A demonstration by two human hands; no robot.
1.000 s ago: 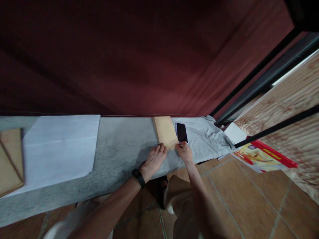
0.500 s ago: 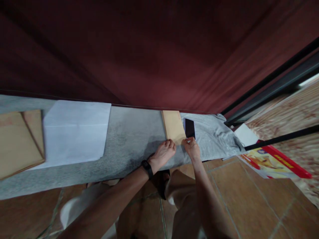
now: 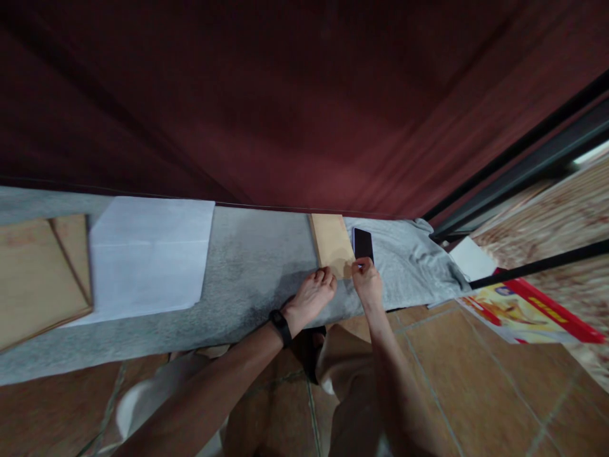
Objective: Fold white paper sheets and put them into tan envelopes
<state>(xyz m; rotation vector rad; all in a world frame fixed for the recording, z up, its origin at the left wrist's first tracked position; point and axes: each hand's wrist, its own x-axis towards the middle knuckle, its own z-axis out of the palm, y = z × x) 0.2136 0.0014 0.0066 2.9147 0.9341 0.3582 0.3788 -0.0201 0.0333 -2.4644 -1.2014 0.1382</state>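
A tan stack of paper [image 3: 332,241], like small kraft envelopes, lies lengthwise on the grey cloth. At its near left corner is my left hand [image 3: 314,293], fingers curled closed against the edge and a black band on the wrist. My right hand [image 3: 368,284] is closed in a pinch by the near right corner; what its fingertips hold is too small to make out. Just beyond those fingers lies a dark-screened phone [image 3: 363,244], its near end partly covered by the hand.
White paper sheets [image 3: 152,254] and large brown envelopes [image 3: 42,279] lie to the left on the grey cloth [image 3: 257,254]. A dark red curtain-like surface [image 3: 285,127] rises behind. At right are a black metal bar [image 3: 537,266] and a red-and-yellow package [image 3: 528,311] above the tiled floor.
My right hand has shifted slightly away from me, its fingers curling more beside the stack's corner. The left hand stays at the near left corner. The view has moved a little.
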